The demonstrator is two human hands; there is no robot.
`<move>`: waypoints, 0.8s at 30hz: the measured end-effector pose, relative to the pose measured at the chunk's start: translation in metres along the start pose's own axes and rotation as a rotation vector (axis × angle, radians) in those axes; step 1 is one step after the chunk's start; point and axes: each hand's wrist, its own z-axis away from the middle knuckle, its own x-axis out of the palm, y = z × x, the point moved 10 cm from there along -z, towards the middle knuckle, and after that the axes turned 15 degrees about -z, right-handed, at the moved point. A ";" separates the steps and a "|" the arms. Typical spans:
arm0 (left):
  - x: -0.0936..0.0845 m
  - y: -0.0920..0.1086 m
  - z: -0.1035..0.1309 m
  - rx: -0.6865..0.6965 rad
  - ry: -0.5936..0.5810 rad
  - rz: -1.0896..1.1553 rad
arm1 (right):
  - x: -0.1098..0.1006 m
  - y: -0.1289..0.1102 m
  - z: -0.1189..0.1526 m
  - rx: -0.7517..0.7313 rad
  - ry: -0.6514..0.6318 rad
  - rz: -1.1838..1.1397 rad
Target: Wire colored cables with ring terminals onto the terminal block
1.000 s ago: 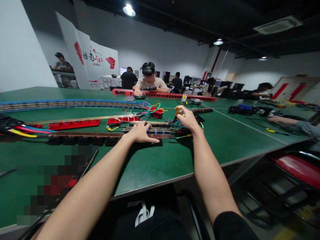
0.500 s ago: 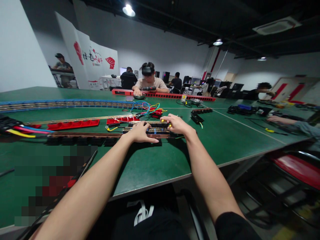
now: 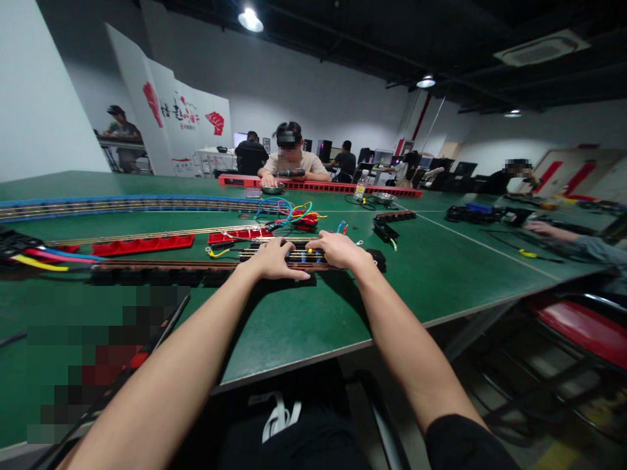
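A black conductor-rail section (image 3: 304, 257) with copper-coloured strips lies lengthwise on the green table (image 3: 313, 326). My left hand (image 3: 268, 260) rests across it, thumb stretched towards me and apart from the fingers, which are partly hidden. Just to the right, my right hand (image 3: 337, 249) is closed over the same rail, with a small yellow-ended piece (image 3: 310, 250) at its fingertips. Most of that piece is hidden, so I cannot tell its kind. Blue and red wire ends (image 3: 341, 227) stick up behind my right hand. The rail's black end (image 3: 377, 260) shows beyond my wrist.
Red rail holders (image 3: 143, 245), a long blue track (image 3: 122, 207) and a tangle of coloured wires (image 3: 294, 212) lie beyond. Across the table sits a person (image 3: 294, 160) behind a red rail (image 3: 372, 189). A bottle (image 3: 361, 186) and metal bowls stand there. Another person's hand (image 3: 541, 228) is at right.
My right hand has shifted slightly left and down along the rail, with the yellow-ended piece. The wire ends and the rail's black end now show. My left hand stays put.
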 end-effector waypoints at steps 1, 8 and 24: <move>0.000 0.000 0.000 0.002 0.000 0.000 | 0.000 0.000 0.000 0.006 -0.004 0.003; -0.001 0.000 0.000 0.000 0.003 0.000 | 0.000 0.003 0.002 0.028 -0.019 -0.022; 0.000 -0.002 0.001 -0.013 -0.003 0.003 | -0.041 0.028 0.010 0.040 0.458 -0.295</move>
